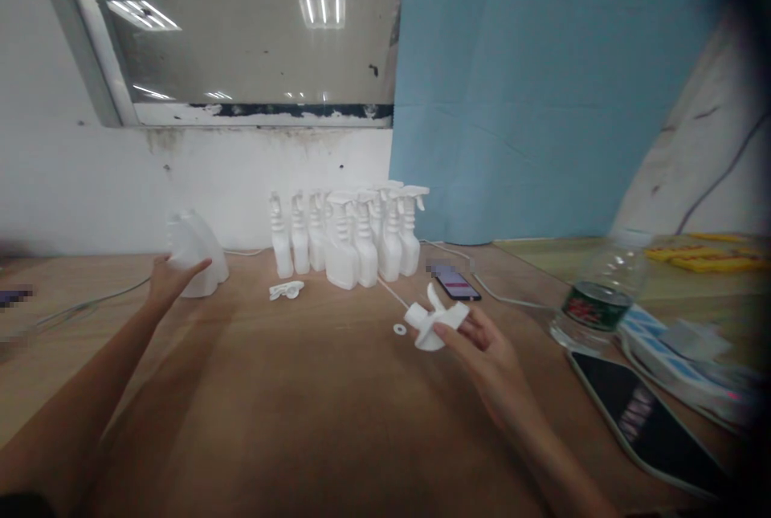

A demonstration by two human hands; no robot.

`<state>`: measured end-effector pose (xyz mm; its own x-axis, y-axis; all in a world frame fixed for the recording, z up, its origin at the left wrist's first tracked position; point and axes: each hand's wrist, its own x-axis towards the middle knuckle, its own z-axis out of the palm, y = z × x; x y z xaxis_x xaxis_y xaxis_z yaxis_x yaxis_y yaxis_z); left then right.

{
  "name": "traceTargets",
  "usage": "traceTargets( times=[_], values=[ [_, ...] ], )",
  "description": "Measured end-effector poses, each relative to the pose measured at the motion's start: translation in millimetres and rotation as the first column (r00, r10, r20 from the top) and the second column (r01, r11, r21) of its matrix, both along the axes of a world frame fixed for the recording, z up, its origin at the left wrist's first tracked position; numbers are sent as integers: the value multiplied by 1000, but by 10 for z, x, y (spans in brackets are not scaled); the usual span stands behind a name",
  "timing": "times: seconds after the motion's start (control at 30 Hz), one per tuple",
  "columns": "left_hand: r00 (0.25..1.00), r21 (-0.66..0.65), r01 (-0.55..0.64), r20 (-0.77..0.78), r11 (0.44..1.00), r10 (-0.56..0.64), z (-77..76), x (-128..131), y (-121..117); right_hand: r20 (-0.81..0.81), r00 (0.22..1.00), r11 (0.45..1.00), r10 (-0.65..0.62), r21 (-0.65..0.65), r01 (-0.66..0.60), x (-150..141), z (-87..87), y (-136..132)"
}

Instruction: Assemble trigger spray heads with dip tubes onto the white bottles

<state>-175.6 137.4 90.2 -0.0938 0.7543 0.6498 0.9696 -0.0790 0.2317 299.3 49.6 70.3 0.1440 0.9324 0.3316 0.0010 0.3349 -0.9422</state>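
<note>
On the left of the table, my left hand [169,283] is around the lower part of a translucent white plastic bottle [201,249] without a spray head. More than one such bottle seems to stand there, overlapping. The thumb lies across the front, and the other fingers are mostly hidden. My right hand [485,345] grips a white trigger spray head [437,321] between thumb and fingers, above the table. Its thin dip tube points away to the upper left. A small white washer [399,329] is just left of the spray head.
Several white spray bottles [342,257] with heads stand by the wall. In front lies a white plastic piece [287,290]. A phone [456,282], a water bottle [593,305], a power strip [675,361] and a larger phone [644,418] occupy the right side. Cables run along the back.
</note>
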Motion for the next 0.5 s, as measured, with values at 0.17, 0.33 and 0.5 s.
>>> traceTargets(
  times=[0.17, 0.33, 0.5],
  values=[
    [993, 35, -114, -5, 993, 114, 93, 44, 2, -52, 997, 996, -49, 72, 53, 77, 28, 1],
    [987, 107, -26, -156, 994, 43, -3, 355, -512, -186, 969, 972, -164, 135, 191, 61, 73, -28],
    [969, 190, 19, -245, 982, 28, -144, 534, -811, -181, 957, 958, -225, 139, 251, 84, 68, -52]
  ],
)
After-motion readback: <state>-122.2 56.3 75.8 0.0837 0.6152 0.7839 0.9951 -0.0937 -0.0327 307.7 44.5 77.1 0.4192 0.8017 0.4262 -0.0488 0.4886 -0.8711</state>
